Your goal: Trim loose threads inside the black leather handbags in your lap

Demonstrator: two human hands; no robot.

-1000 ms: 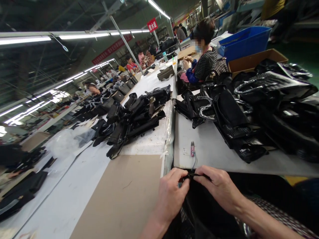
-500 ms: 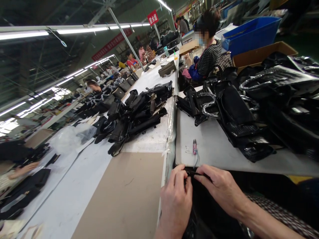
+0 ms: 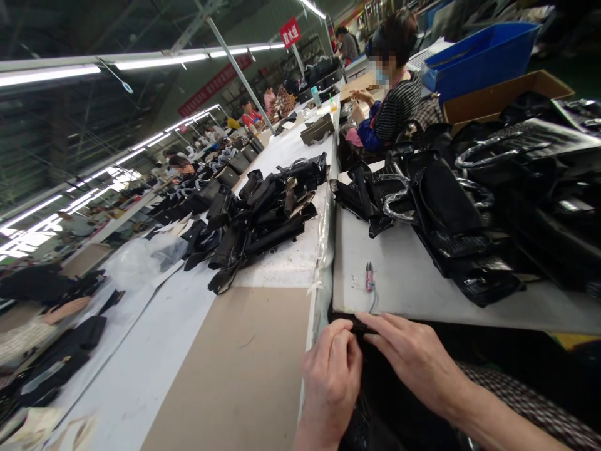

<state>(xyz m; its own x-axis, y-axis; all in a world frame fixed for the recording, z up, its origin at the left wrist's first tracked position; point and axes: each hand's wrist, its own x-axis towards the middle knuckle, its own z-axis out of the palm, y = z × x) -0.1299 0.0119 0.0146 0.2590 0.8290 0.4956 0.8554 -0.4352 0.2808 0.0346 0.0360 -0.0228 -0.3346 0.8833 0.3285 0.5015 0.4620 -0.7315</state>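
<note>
Low in the view, my left hand (image 3: 332,376) has its fingers curled round the edge of a black bag (image 3: 382,388) that lies in my lap. My right hand (image 3: 413,360) pinches the same dark edge just to the right, its fingers fairly straight and the fingertips close to my left hand. Much of the bag is in shadow or behind my hands, so its shape is unclear. Just beyond my fingers, a small pair of pink-handled thread snips (image 3: 369,277) with a cord lies on the grey tabletop (image 3: 399,275).
Black bags with plastic-wrapped handles (image 3: 451,207) are heaped at the right. More black pieces (image 3: 263,219) lie on the white table to the left, beyond a tan board (image 3: 235,357). A blue bin (image 3: 483,62) and a seated co-worker (image 3: 397,106) are farther back.
My right hand's fingers have straightened and lie flatter over the bag's edge. My left hand stays curled at nearly the same place. The view has shifted slightly.
</note>
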